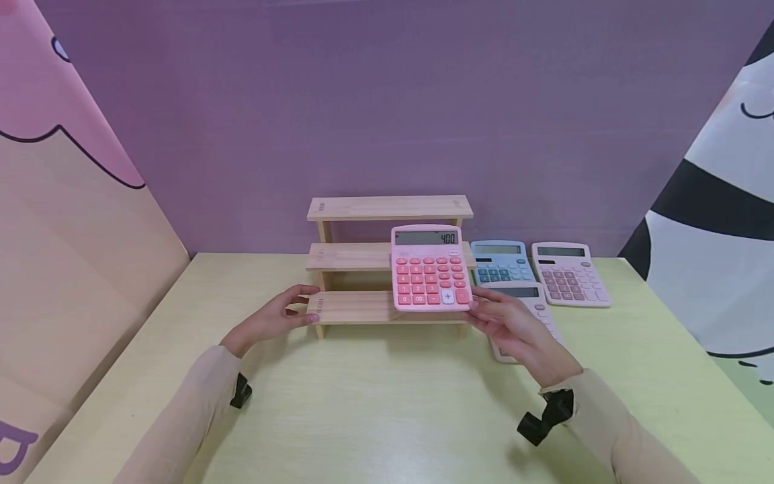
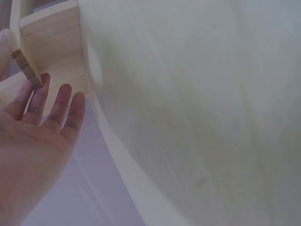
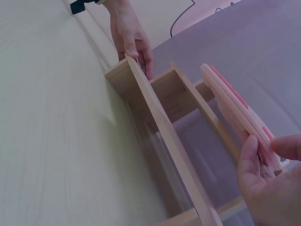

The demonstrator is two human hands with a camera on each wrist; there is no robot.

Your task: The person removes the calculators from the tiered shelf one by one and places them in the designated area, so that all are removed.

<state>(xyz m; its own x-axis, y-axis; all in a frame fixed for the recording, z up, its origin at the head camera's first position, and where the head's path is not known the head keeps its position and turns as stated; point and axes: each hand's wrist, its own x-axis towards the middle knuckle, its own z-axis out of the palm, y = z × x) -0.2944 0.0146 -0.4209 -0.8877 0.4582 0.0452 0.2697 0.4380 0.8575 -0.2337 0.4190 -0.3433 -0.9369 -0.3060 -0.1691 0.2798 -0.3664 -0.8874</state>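
Note:
A three-tier wooden stand [image 1: 357, 306] is on the table, and the left hand [image 1: 278, 314] holds the left end of its lowest board. In the left wrist view the fingers [image 2: 61, 106] lie along that board's end, the thumb on its other side. The right hand [image 1: 514, 329] pinches a pink calculator [image 1: 428, 269] by its lower right corner, thumb on the key side. Its display reads 400. The calculator is tilted up in front of the middle and lowest boards, keys facing the head camera. Seen from the right wrist, the pink calculator [image 3: 240, 113] appears edge-on above the boards.
Right of the stand lie a blue calculator [image 1: 500, 259], a pale pink one [image 1: 571, 275] and another pale one [image 1: 544, 312] partly hidden by the right hand. A purple backdrop [image 1: 387, 101] rises behind the pale table [image 1: 338, 403].

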